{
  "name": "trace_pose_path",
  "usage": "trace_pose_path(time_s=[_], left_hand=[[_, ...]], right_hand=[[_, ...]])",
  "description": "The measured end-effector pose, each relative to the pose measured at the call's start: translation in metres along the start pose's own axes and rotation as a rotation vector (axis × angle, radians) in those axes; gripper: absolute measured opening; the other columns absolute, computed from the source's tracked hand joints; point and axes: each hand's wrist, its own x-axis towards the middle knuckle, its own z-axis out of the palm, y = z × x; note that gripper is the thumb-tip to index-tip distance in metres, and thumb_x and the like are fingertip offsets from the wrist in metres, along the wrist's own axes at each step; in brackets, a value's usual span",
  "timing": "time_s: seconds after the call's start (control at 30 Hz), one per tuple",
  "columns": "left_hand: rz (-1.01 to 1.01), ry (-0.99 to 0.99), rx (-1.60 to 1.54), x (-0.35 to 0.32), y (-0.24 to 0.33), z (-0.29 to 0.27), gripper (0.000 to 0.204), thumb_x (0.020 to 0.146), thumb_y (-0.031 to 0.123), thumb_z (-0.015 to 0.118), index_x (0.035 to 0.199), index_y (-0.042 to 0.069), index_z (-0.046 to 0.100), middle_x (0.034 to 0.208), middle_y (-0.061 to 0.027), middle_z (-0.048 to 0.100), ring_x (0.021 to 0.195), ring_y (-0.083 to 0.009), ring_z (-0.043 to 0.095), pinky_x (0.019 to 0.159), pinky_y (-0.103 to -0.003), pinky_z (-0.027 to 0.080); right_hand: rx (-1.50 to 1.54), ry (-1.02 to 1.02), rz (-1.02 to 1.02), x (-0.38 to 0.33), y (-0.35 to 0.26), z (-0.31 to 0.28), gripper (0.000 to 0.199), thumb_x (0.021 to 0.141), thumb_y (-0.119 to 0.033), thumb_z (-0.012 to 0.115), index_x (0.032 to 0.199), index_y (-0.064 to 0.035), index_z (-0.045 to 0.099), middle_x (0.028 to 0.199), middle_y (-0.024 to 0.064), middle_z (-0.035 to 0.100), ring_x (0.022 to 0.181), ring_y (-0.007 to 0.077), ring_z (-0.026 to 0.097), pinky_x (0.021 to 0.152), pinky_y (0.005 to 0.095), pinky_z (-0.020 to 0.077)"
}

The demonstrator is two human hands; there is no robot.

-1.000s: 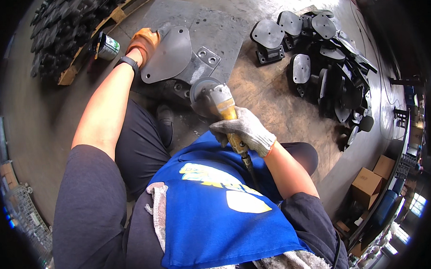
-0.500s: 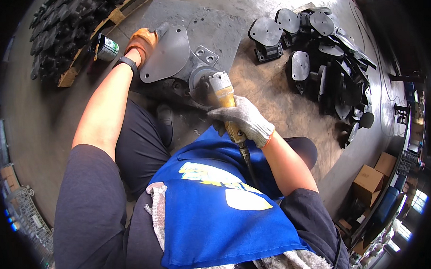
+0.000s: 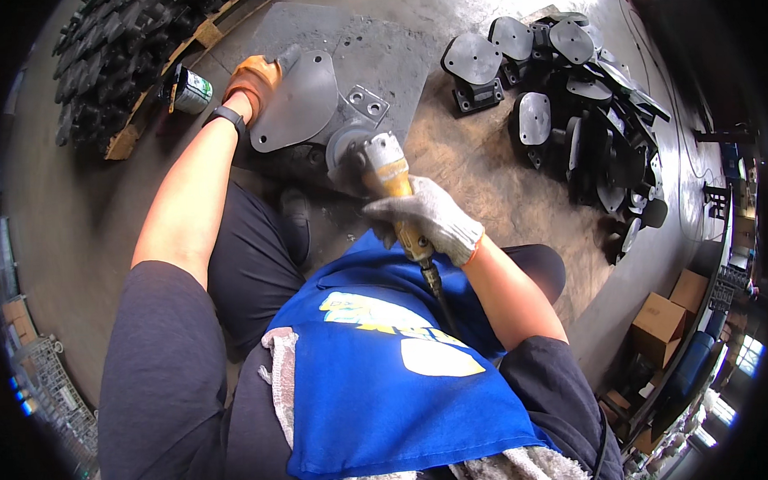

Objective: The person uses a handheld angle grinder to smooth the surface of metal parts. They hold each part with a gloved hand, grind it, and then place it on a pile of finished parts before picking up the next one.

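My left hand (image 3: 256, 82), in an orange glove, is closed on the left edge of a dark metal mounting bracket with a wide rounded plate (image 3: 299, 103); its fingertips are partly hidden. The bracket rests tilted on a dark metal slab (image 3: 386, 49), a smaller two-holed flange (image 3: 368, 105) showing at its right. In a pale knit glove, my right hand (image 3: 430, 213) wraps round the yellow body of an angle grinder (image 3: 392, 170). The grinder's disc (image 3: 347, 148) is at the bracket's lower side, just below the flange; whether it touches is hard to tell.
Many similar brackets (image 3: 534, 118) stand and lie on the floor at the right. Stacked dark parts (image 3: 111, 59) fill a wooden pallet (image 3: 122, 139) at the far left, with a labelled can (image 3: 191, 92) beside it. Cardboard boxes (image 3: 657, 322) sit at the lower right.
My right hand and the grinder have shifted slightly left, bringing the disc left along the bracket's lower side. My left hand keeps its hold, almost unmoved.
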Motion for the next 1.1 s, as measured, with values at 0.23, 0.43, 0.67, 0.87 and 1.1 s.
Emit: trace_pose_path(time_s=[0.23, 0.43, 0.67, 0.87, 1.1], left_hand=[[0.44, -0.091, 0.667, -0.01, 0.015, -0.021, 0.028, 0.098, 0.02, 0.047, 0.118, 0.013, 0.065, 0.11, -0.0138, 0.07, 0.101, -0.0292, 0.068, 0.086, -0.038, 0.055], [0.342, -0.149, 0.486, -0.005, 0.012, -0.019, 0.029, 0.095, 0.021, 0.053, 0.12, 0.012, 0.064, 0.11, -0.0121, 0.07, 0.103, -0.0271, 0.068, 0.09, -0.037, 0.053], [0.523, -0.028, 0.725, -0.007, 0.013, -0.012, 0.032, 0.09, 0.029, 0.06, 0.116, 0.013, 0.067, 0.109, -0.0128, 0.071, 0.103, -0.0271, 0.068, 0.094, -0.039, 0.05], [0.327, -0.088, 0.37, 0.031, -0.018, 0.03, 0.047, 0.097, 0.044, 0.05, 0.126, 0.01, 0.061, 0.123, -0.0168, 0.065, 0.112, -0.0335, 0.064, 0.095, -0.044, 0.052], [0.308, 0.016, 0.261, 0.026, -0.028, 0.029, 0.03, 0.088, 0.026, 0.06, 0.112, 0.01, 0.069, 0.106, -0.0133, 0.071, 0.097, -0.0278, 0.069, 0.084, -0.038, 0.054]], right_hand=[[0.08, 0.014, -0.057, -0.003, -0.004, 0.003, 0.028, 0.084, -0.018, 0.076, 0.099, 0.0013, 0.061, 0.077, 0.0093, 0.065, 0.06, 0.016, 0.062, 0.054, 0.0293, 0.0528], [0.03, -0.058, -0.015, -0.007, 0.002, 0.007, 0.027, 0.084, -0.016, 0.076, 0.099, 0.0007, 0.062, 0.076, 0.0082, 0.065, 0.058, 0.0153, 0.063, 0.054, 0.0281, 0.052], [-0.058, -0.099, 0.024, -0.017, 0.023, 0.013, 0.027, 0.085, -0.017, 0.075, 0.102, -0.0006, 0.062, 0.072, 0.0066, 0.066, 0.055, 0.0138, 0.063, 0.056, 0.0265, 0.0515], [-0.047, -0.043, 0.024, -0.016, 0.018, 0.01, 0.025, 0.085, -0.018, 0.075, 0.099, -0.0011, 0.062, 0.07, 0.0063, 0.065, 0.055, 0.014, 0.063, 0.055, 0.026, 0.0511], [-0.134, 0.0, -0.027, -0.006, 0.011, 0.006, 0.027, 0.084, -0.023, 0.077, 0.095, -0.0028, 0.064, 0.071, 0.0072, 0.067, 0.055, 0.013, 0.063, 0.054, 0.0248, 0.0502]])
